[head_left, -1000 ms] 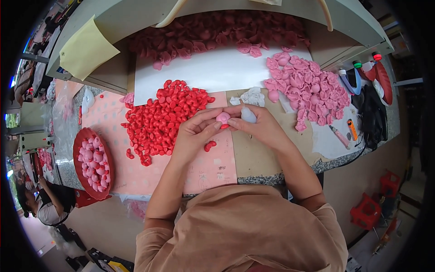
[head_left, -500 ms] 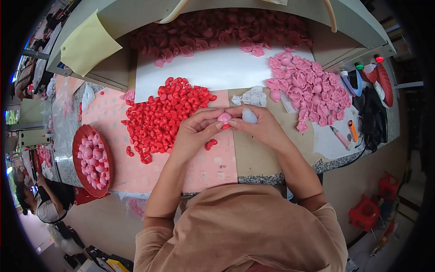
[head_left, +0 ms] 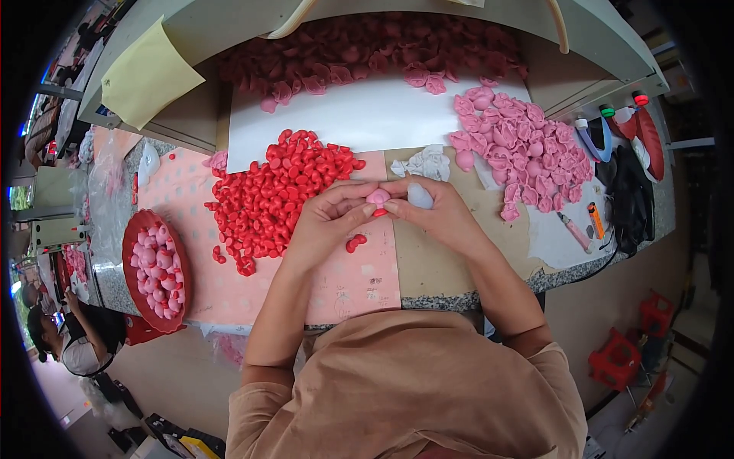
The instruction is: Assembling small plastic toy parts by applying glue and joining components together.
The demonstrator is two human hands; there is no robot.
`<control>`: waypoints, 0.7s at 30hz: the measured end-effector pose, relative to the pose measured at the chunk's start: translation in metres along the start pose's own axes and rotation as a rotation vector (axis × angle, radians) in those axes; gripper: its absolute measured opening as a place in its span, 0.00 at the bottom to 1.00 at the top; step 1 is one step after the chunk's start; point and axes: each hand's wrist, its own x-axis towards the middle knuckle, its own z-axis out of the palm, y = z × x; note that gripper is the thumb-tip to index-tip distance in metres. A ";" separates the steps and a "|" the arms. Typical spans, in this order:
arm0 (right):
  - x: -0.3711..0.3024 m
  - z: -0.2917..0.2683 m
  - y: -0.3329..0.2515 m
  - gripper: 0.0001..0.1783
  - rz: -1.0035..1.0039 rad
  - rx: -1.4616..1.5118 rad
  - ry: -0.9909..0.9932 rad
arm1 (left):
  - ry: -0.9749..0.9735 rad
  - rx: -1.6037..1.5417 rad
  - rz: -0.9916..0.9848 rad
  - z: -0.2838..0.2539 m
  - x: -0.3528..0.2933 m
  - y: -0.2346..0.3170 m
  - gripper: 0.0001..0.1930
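Observation:
Over the middle of the worktable, my left hand [head_left: 333, 216] and my right hand [head_left: 437, 213] meet fingertip to fingertip. Between them is a small rounded pink piece [head_left: 378, 197], with a glossy red piece [head_left: 380, 213] against its near side. Both thumbs press at these two parts. A small translucent squeeze bottle [head_left: 419, 196] with a narrow tip is tucked in my right hand's fingers. Left of my hands lies a heap of red pieces [head_left: 264, 195]. Two loose red pieces [head_left: 355, 243] rest close to my left wrist.
A red basket [head_left: 188, 294] of pink-and-red pieces stands at the left edge. Pink petal-shaped pieces [head_left: 527, 153] are heaped at the right, others [head_left: 367, 53] under the hood. Crumpled tissue [head_left: 424, 163], an orange cutter [head_left: 595, 220] and a pen-like tube [head_left: 573, 232] lie about.
Both hands stay nearly in place, still pressing the pink and red pieces together. The bottle in my right hand shifts very slightly.

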 end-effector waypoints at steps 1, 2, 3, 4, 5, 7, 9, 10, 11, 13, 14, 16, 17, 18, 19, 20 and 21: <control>0.000 0.000 -0.001 0.15 -0.001 0.000 0.000 | 0.003 -0.005 -0.008 0.000 0.000 0.000 0.15; 0.000 0.000 -0.001 0.15 -0.001 -0.004 0.003 | 0.004 -0.006 -0.008 0.000 0.000 0.000 0.15; 0.000 0.000 -0.001 0.15 -0.002 -0.008 0.005 | 0.001 0.003 0.000 0.000 0.000 -0.001 0.15; 0.000 0.000 0.000 0.15 -0.002 -0.008 0.005 | -0.002 0.012 0.007 -0.001 0.000 -0.002 0.15; 0.000 0.000 0.001 0.15 0.001 -0.003 0.007 | -0.001 0.011 0.008 -0.001 0.000 -0.002 0.15; 0.000 0.000 0.001 0.15 0.005 0.003 0.008 | 0.000 0.004 0.007 -0.001 0.000 -0.002 0.15; 0.000 0.000 0.000 0.15 0.004 0.002 0.009 | -0.001 0.005 0.009 -0.001 0.000 -0.002 0.15; 0.000 0.000 0.000 0.15 0.004 0.002 0.009 | -0.001 0.006 0.011 -0.001 0.000 -0.002 0.15; 0.000 0.000 -0.001 0.15 0.014 0.017 0.007 | -0.001 0.005 0.011 -0.001 0.000 -0.002 0.15; 0.000 0.001 -0.001 0.15 0.024 0.032 0.004 | 0.002 0.013 0.013 -0.001 0.000 -0.002 0.15; 0.000 0.000 -0.002 0.15 0.033 0.043 0.005 | 0.002 0.012 0.013 -0.001 0.000 -0.002 0.15; 0.000 0.000 -0.001 0.15 0.042 0.054 0.007 | 0.002 0.027 0.011 -0.001 0.001 -0.002 0.14; 0.000 0.000 0.000 0.16 0.029 0.040 0.008 | 0.002 0.027 0.011 -0.001 0.000 -0.002 0.14; 0.000 0.000 0.001 0.16 0.017 0.027 0.011 | 0.005 0.027 0.011 0.000 0.000 -0.001 0.14; 0.000 0.000 0.001 0.16 0.017 0.027 0.010 | 0.007 0.028 0.012 0.000 0.000 -0.001 0.14; 0.000 0.000 0.002 0.16 0.011 0.018 0.009 | 0.007 0.028 0.012 0.000 0.000 -0.002 0.14; 0.000 0.000 0.002 0.16 0.006 0.009 0.009 | 0.008 0.029 0.012 -0.001 0.000 -0.003 0.14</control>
